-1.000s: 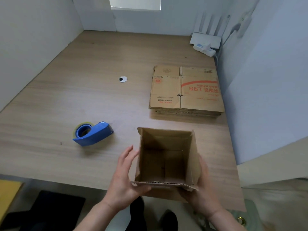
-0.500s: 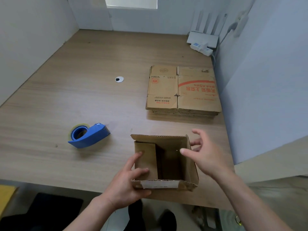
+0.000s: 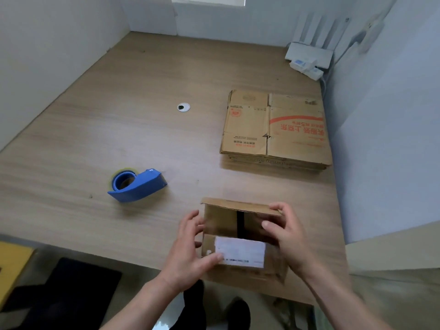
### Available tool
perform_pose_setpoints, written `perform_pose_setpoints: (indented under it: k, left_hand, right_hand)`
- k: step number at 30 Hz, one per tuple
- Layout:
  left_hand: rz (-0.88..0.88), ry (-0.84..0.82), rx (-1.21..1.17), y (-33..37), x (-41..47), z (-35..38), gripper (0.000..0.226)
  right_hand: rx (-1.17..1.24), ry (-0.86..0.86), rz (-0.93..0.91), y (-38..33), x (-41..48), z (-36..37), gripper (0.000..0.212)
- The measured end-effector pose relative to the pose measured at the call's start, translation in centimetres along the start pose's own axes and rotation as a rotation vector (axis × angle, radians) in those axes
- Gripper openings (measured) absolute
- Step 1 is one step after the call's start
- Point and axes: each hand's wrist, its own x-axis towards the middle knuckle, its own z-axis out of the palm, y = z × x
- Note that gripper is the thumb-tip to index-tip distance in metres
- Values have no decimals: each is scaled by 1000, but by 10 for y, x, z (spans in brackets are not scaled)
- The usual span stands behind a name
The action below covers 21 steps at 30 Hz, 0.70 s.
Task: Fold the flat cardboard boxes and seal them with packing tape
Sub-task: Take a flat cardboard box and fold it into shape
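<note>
A small cardboard box stands at the near edge of the wooden table. Its two side flaps are folded in, with a dark gap between them. The near flap carries a white label and lies partly down. My left hand grips the box's left side, with its thumb on the labelled flap. My right hand holds the right side, fingers curled over the far flap's end. A blue tape dispenser lies to the left of the box. A stack of flat cardboard boxes sits behind it on the right.
White walls close in the table on the left, back and right. A white router with a cable stands in the far right corner. A round cable grommet sits mid-table. Below the table edge are a black mat and a yellow object.
The box's top was open a second ago. Since then both side flaps were folded in and the near labelled flap came down. My right hand moved from above the box onto its right side.
</note>
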Motion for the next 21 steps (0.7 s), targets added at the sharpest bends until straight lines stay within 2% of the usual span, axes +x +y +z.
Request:
perform_pose_setpoints:
  k: [1, 3, 6, 8, 12, 13, 15, 18, 19, 21]
  left_hand:
    - [-39, 26, 26, -1, 1, 1, 95]
    - [-90, 29, 57, -1, 5, 2, 121]
    - [-45, 6, 108, 5, 14, 2, 132]
    - [12, -11, 146, 8, 19, 1, 128]
    - [153, -135, 228, -2, 23, -4, 86]
    - [159, -167, 259, -5, 23, -7, 82]
    - [160, -214, 319, -6, 25, -14, 87]
    - [130, -262, 360, 0, 26, -12, 115]
    - [114, -255, 345, 3, 25, -7, 121]
    - [122, -202, 312, 8, 19, 8, 117]
  right_hand:
    - [159, -37, 50, 1, -1, -5, 25]
    - [189, -69, 56, -1, -1, -17, 26]
    - [-446, -100, -136, -5, -3, -33, 56]
    - [-688, -53, -246, 6, -1, -37, 58]
    - [-528, -31, -268, 47, 0, -36, 42]
    - [-490, -36, -278, 54, 0, -37, 43]
    - [-526, -67, -329, 58, -2, -40, 50]
    - [-659, -163, -339, 62, -14, -39, 69]
    - [-607, -158, -308, 66, -19, -34, 73]
    - [-439, -45, -264, 71, -24, -16, 73]
